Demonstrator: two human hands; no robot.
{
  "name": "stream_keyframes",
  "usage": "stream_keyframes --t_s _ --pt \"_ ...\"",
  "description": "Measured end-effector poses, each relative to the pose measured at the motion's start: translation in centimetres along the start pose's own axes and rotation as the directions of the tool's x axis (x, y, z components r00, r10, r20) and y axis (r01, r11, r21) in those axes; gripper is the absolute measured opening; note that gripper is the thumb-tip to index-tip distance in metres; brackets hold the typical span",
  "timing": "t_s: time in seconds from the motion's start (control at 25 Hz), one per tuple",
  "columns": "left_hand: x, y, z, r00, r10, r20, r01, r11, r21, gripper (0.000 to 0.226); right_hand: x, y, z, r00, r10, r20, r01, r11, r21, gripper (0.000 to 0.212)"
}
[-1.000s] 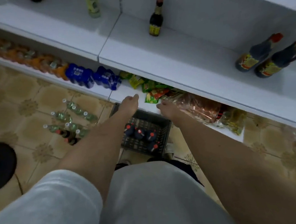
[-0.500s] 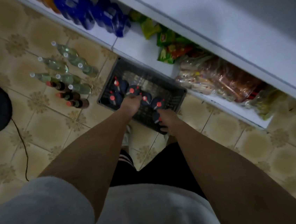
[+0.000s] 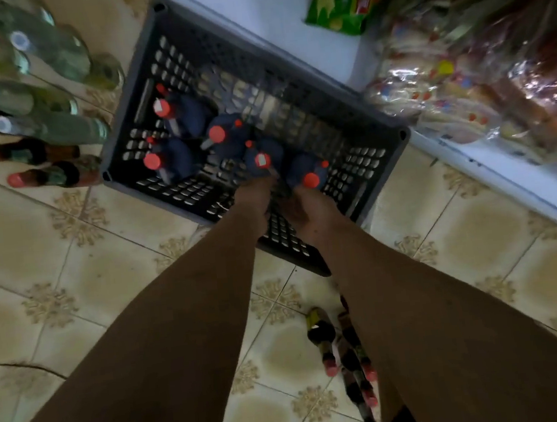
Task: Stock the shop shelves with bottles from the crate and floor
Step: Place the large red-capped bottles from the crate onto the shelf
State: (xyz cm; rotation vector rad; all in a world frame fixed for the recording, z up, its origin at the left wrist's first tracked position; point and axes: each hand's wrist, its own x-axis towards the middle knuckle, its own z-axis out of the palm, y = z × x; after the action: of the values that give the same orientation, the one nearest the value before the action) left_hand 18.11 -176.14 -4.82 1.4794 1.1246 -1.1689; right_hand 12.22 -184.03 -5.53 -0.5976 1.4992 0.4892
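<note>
A dark grey plastic crate (image 3: 125,123) stands on the tiled floor against the bottom shelf (image 3: 271,22). Inside it stand several dark blue bottles with red caps, such as one at the left (image 3: 187,112) and one in the middle (image 3: 228,137). Both my arms reach down into the crate's near side. My left hand (image 3: 253,198) closes round the neck of a dark bottle (image 3: 262,160). My right hand (image 3: 306,209) closes round the neck of the neighbouring dark bottle (image 3: 311,179). Both bottles still stand in the crate.
Green glass bottles (image 3: 55,129) and brown red-capped bottles (image 3: 46,176) stand on the floor left of the crate. More brown bottles (image 3: 323,340) lie on the tiles near my right arm. Snack packets (image 3: 335,9) and bagged bread (image 3: 446,90) fill the bottom shelf. A cable (image 3: 11,366) trails at the left.
I have bent down from the shelf toward the crate. Both hands dropped into it and closed on two bottle necks, and the view has moved much closer.
</note>
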Motion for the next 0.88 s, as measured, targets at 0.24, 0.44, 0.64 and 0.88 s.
stream_keyframes --t_s 0.24,0.44,0.64,0.88 --pt "5.2 -1.5 1.7 0.997 -0.023 0.074 0.034 0.987 -0.156 0.032 3.5 1.7 0.4 0.998 0.007 0.063 -0.018 0.984 0.177 0.034" --pt "6.6 -1.7 2.3 0.995 -0.009 0.101 0.026 0.985 -0.170 0.029 4.1 1.6 0.6 0.998 0.004 0.061 -0.015 0.985 0.173 0.033" --pt "4.0 -1.4 1.2 0.999 0.051 0.017 -0.049 0.989 -0.142 0.019 3.2 0.0 -0.6 0.996 -0.010 0.089 -0.007 0.982 0.188 0.024" --pt "-3.0 -2.1 -2.0 0.997 0.069 -0.022 -0.068 0.997 0.023 0.034 -5.6 -2.6 -1.5 0.996 -0.050 0.076 0.052 0.998 -0.034 0.024"
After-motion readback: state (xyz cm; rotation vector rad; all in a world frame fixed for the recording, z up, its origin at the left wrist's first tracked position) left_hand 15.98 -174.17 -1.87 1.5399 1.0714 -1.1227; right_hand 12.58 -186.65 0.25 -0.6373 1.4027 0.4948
